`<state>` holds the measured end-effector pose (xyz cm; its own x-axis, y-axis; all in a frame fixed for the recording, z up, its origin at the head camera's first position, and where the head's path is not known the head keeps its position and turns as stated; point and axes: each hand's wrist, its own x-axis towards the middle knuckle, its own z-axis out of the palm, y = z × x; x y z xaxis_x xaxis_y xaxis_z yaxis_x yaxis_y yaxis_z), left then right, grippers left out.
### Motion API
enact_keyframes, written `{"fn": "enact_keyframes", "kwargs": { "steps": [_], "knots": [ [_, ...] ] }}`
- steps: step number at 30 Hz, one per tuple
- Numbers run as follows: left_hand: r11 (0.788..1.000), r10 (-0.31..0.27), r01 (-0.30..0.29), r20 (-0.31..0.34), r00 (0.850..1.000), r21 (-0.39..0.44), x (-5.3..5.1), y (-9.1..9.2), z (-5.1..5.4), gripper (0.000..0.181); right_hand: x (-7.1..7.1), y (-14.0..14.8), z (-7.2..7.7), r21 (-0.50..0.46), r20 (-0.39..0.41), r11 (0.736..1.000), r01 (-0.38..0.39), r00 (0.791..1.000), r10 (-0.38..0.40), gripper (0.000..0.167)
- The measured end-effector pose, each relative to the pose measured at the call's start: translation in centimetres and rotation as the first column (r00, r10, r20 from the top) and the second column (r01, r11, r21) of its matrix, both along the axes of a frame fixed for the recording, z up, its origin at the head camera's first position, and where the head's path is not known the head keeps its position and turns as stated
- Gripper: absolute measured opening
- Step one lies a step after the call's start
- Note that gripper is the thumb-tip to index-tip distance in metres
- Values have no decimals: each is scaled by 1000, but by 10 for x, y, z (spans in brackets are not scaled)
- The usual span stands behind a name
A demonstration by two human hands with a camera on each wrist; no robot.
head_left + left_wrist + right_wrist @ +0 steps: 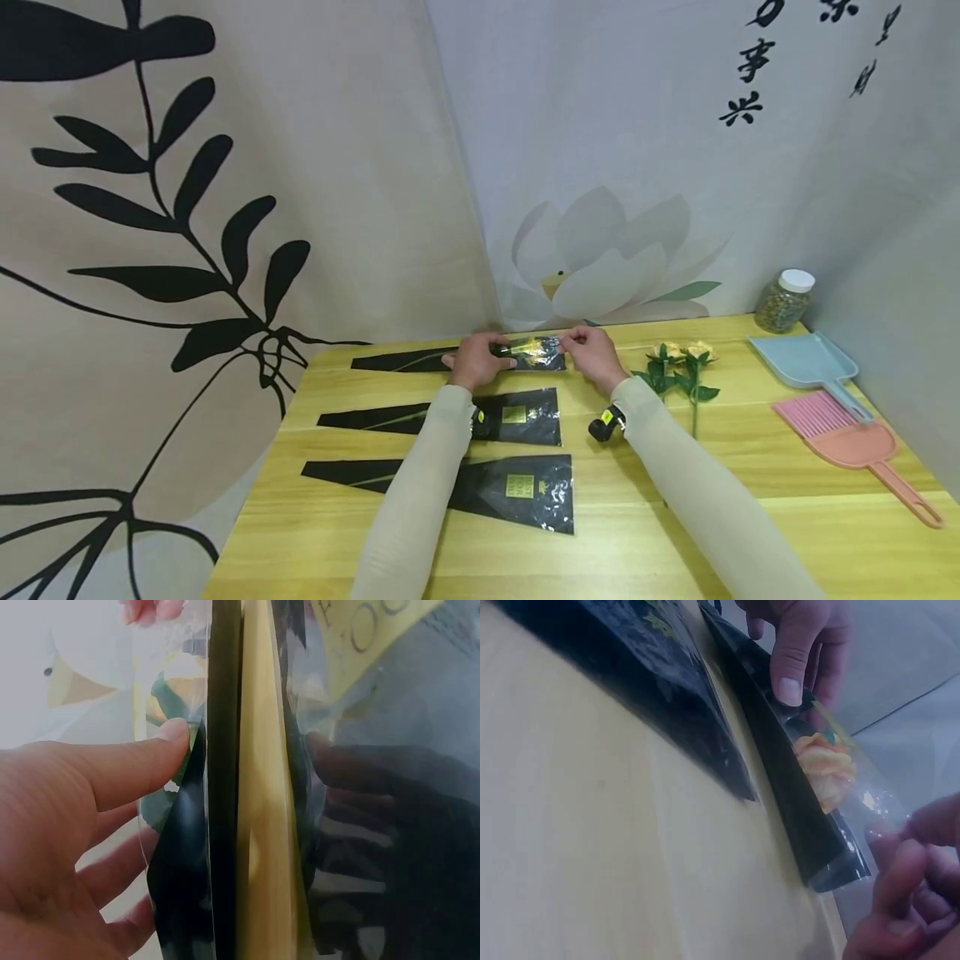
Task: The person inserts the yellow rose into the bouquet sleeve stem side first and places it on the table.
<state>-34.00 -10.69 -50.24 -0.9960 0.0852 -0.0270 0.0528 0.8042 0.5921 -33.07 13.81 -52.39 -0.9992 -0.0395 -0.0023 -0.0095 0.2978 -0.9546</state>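
Apparently settling a yellow flower (pixel 826 769) inside the farthest black sleeve (pixel 552 360), beside the wall (pixel 390 167)
Gripped between left hand's (pixel 476 358) thumb and fingers; pinched at the clear edge (pixel 871 801) by right hand (pixel 592 354); probably calling next for a steady hold and gentle straightening; blurred by glare at the petals, hidden under left hand along part of the stem (pixel 420 360)
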Motion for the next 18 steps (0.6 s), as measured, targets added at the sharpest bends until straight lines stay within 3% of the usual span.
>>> {"fn": "enact_keyframes", "kwargs": {
  "steps": [6, 11, 14, 18],
  "knots": [
    [1000, -17, 17, -10, 1000, 7, 4, -1, 0, 53, 5, 4, 3, 64, -11, 998, 10, 1000, -10, 29],
    [999, -46, 46, -47, 998, 2, 7, -4, 2, 59, 14, 9, 9, 209, -93, 978, 21, 996, -2, 26],
    [997, -67, 69, -82, 994, 17, 10, -9, 5, 59, 20, 12, 14, 270, -131, 963, 9, 991, 28, 23],
    [993, -107, 113, -121, 987, 44, 18, -17, 10, 55, 29, 15, 19, 303, -120, 952, -45, 989, 85, 21]
  ]
}}
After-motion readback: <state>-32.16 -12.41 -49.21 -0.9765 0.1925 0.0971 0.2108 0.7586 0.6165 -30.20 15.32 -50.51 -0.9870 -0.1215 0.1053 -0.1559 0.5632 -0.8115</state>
